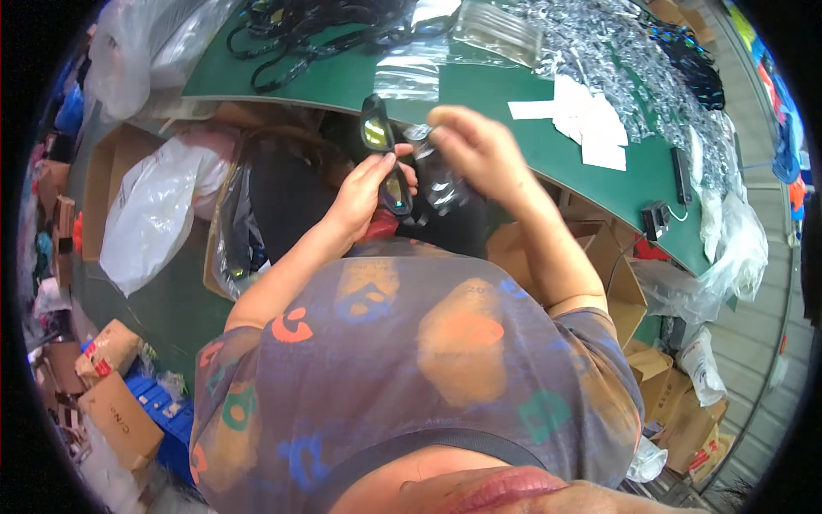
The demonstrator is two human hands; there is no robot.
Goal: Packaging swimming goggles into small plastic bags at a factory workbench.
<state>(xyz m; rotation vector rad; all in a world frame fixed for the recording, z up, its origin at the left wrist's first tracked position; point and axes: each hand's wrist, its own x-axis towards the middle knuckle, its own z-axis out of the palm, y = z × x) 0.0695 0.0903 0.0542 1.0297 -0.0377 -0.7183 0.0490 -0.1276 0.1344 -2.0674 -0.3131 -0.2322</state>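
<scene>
My left hand (363,194) is closed around the middle of a pair of black-framed sunglasses (375,130) with yellow-green mirrored lenses. The glasses stand nearly upright in the picture, just off the table's front edge. To their right, my right hand (479,152) pinches the top of a small clear plastic bag (442,184), which hangs down over my lap. The bag looks blurred, and I cannot make out whether anything is in it.
On the green table (488,90) lie white paper slips (591,124), black straps (317,38), flat clear bags (407,77) and a large heap of clear-wrapped pieces (591,51). A black device with a cable (657,220) sits at the right edge. Cardboard boxes (116,184) flank me.
</scene>
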